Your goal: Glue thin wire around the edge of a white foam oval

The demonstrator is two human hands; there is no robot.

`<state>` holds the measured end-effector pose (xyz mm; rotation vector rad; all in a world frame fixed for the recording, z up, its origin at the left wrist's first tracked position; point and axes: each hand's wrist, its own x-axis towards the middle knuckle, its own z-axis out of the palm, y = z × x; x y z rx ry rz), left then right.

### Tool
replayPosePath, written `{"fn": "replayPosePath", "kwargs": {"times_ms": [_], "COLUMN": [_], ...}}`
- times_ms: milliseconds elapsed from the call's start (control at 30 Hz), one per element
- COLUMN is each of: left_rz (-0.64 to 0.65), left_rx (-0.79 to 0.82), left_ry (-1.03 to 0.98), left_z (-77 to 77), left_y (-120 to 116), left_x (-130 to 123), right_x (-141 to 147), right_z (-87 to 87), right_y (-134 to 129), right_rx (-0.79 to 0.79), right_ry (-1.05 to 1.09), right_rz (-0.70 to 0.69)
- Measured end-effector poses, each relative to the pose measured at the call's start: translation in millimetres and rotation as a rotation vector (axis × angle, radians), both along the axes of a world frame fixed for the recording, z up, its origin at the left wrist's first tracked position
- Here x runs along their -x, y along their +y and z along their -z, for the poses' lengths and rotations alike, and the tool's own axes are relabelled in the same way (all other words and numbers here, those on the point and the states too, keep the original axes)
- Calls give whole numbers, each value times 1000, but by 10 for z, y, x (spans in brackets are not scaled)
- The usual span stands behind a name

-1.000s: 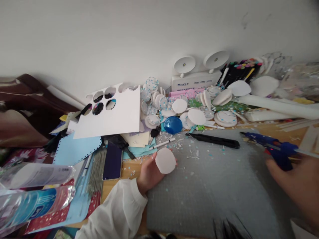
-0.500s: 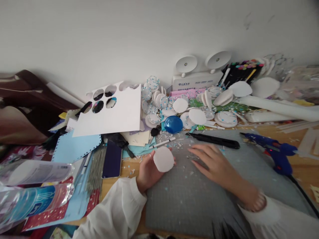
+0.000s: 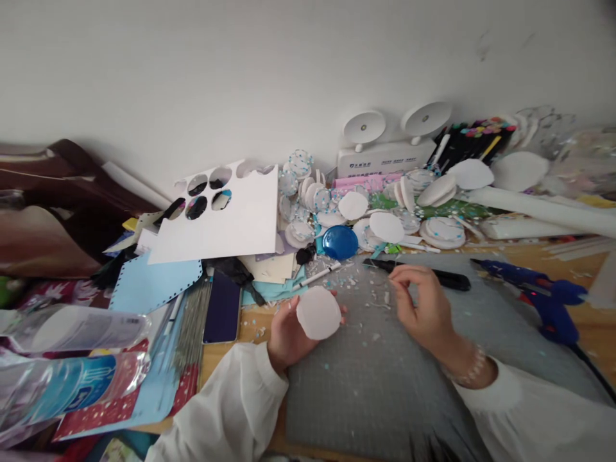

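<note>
A white foam disc [image 3: 318,312] with a slightly uneven rim rests in my left hand [image 3: 289,333], whose fingers curl around it from behind. My right hand [image 3: 423,305] is lifted over the grey cutting mat [image 3: 356,391], thumb and fingertips pinched together. Whatever may be between those fingertips is too small to make out. Just behind the right hand lies a black utility knife [image 3: 450,280]. Small white scraps [image 3: 380,301] are strewn on the mat between the two hands.
A blue glue gun [image 3: 534,279] lies right, its cord running forward. Behind the mat are a blue round lid [image 3: 340,242] and piled white discs [image 3: 386,227]. A holed white foam board [image 3: 226,231], a phone [image 3: 222,308] and plastic bottles [image 3: 91,385] crowd the left.
My right hand has gone from spread fingers low over the mat to a raised pinch. The left hand keeps the foam disc in nearly the same place; the view has shifted slightly.
</note>
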<state>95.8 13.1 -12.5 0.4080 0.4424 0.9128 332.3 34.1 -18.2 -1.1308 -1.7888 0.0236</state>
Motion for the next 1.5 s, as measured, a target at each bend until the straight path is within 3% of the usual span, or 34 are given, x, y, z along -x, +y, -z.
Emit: {"fn": "replayPosePath", "kwargs": {"times_ms": [333,533,633,733,833,900,967,1100,1233,1367,1500], "left_rz": [77,58,57,63,94,113,122,126,157,160,49], "left_rx": [-38,5,8,13,16,23,31,21,14,16,-11], "left_ry": [7,-24,-6,4,-7,-20,-27,-35,-43,-29,-2], "left_z": [20,-8,-3,9,5,-8,-25,-42,-25,-16,-22], "left_y": [-2,14,11,8,12,16,18,16,15,18,19], "left_x": [29,14,15,15,10,8,9,17,21,17,-4], "right_x": [111,-256,-463,-457,-249,-128,-119,-470,-877,-972,-1012], "right_z": [-53,-63,-122,-151,-177,-220,-265,-200,100,237,106], "right_y": [-212,30,117,86,-47,-140,-195,-143,-28,-29,-68], "right_rx": [119,226,233,256,339,401,357,244,275,292,273], "right_ry": [465,712,739,721,623,342,119,-40,-531,-542,-464], "right_rz": [90,87,65,8,-123,-297,-355,-105,-27,-61,-60]}}
